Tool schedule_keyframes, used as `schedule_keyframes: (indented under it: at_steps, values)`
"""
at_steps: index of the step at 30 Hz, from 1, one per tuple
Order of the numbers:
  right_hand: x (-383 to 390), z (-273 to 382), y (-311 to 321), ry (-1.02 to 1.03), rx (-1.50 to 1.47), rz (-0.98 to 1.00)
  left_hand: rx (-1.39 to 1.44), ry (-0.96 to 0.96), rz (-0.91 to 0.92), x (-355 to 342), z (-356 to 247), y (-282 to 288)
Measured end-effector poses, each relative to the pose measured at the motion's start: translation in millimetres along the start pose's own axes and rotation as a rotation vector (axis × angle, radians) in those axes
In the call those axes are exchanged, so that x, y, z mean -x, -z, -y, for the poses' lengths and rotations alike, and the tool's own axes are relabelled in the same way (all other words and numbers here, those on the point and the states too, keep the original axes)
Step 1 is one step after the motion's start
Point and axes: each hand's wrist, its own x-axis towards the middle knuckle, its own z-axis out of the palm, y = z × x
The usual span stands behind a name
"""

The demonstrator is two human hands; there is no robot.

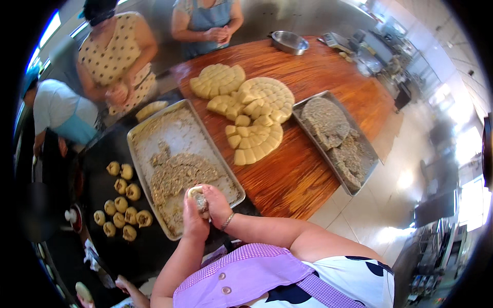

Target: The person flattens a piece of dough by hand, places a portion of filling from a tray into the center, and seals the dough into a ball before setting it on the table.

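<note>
My left hand (194, 220) and my right hand (216, 206) are together over the near edge of a metal tray, both closed around a piece of dough (198, 196). A pale rim of dough shows at the top, with greyish filling in the middle; the palms hide the rest. The tray (177, 126) holds a mound of crumbly brown filling (185, 172), and its far part is thinly smeared. To its left, several filled dough balls (120, 205) sit on a dark surface, some with brown filling showing at their gathered tops.
Cut dough portions (267, 97) lie grouped on the wooden table (292, 179). A second tray (371, 161) with filling stands at its right edge. A steel bowl (290, 42) is at the back. Co-workers (115, 56) stand across the table and along the left; one handles dough.
</note>
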Motion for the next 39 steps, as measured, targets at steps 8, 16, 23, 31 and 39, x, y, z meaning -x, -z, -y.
schedule_keyframes:
  at_steps: [8, 16, 23, 31, 39]
  values:
    - [14.5, 5.3, -23.6, 0.238, 0.16, -0.115, 0.012, 0.009, -0.098, 5.0, -13.5, -28.9]
    - [3.7, -22.2, -4.5, 0.323, 0.39, -0.059, -0.314, -0.152, -0.278, 7.9, 1.1, -24.2]
    - [2.4, 7.3, -18.9, 0.206, 0.235, 0.108, -0.127, -0.171, 0.02, 10.4, -26.5, -28.7]
    - [25.7, 28.9, -19.7, 0.282, 0.349, 0.253, 0.05, -0.096, 0.004, 22.2, -31.6, -31.8]
    - [30.3, 2.7, -14.8, 0.662, 0.477, 0.277, -0.184, -0.275, -0.189, 21.8, -7.1, -25.3]
